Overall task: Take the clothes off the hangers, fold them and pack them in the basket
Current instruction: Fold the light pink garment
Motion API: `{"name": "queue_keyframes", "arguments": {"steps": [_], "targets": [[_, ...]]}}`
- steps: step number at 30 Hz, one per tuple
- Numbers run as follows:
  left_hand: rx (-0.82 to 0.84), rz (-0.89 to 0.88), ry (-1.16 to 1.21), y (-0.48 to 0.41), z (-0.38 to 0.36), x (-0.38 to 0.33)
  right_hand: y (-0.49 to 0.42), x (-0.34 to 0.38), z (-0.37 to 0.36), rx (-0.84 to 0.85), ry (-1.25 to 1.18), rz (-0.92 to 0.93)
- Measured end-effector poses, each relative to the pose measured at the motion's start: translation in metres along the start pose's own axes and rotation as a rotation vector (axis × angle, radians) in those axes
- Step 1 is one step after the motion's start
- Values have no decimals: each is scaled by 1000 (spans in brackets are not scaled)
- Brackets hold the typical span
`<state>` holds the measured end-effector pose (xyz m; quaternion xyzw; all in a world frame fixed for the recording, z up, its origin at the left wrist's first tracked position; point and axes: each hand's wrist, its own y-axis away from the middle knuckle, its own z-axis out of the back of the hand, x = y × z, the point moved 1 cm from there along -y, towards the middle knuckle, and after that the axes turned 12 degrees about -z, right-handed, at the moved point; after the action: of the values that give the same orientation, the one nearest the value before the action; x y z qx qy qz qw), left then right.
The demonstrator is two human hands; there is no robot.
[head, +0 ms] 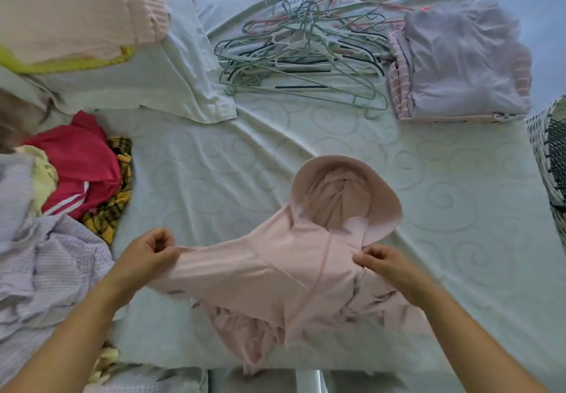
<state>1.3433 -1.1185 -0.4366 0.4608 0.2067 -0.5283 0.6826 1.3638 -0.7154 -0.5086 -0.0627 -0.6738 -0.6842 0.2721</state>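
Both hands hold a pink hoodie (275, 273) spread on the bed (444, 215).

Head view: the left hand (147, 253) pinches the end of a sleeve in curled fingers, and the right hand (384, 262) grips the cloth just below the hood (which lies open, facing up). Empty hangers (301, 53) are heaped farther back, folded clothes (459, 65) beside them, and unfolded clothes (61, 209) lie at the left.

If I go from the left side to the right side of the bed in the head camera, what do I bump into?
Lilac striped shirt → red top → left hand → pink hoodie → right hand → woven basket.
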Motion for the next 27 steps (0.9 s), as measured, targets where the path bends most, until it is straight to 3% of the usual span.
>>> {"name": "queue_keyframes", "arguments": {"steps": [3,5,7,10,12,14,19,22,27], "targets": [[206,30,-377,9,-15,41,8,-17,8,-67,156,23],[316,34,-474,7,-45,55,7,-26,3,-113,212,42],[277,-8,-444,-4,-85,49,3,-30,-8,-160,214,70],[284,14,-185,-17,-149,30,3,-22,-29,-254,137,163],[430,18,-340,-15,-183,29,7,-19,-39,-279,73,209],[396,10,-384,-11,-190,32,14,-17,-36,-293,18,194],[137,12,120,-13,-120,10,39,-11,5,-242,22,61],[110,-24,311,-5,-73,-36,69,10,17,-348,-9,171],[41,-143,417,12,-29,-121,130,58,19,-429,-247,374]]}}
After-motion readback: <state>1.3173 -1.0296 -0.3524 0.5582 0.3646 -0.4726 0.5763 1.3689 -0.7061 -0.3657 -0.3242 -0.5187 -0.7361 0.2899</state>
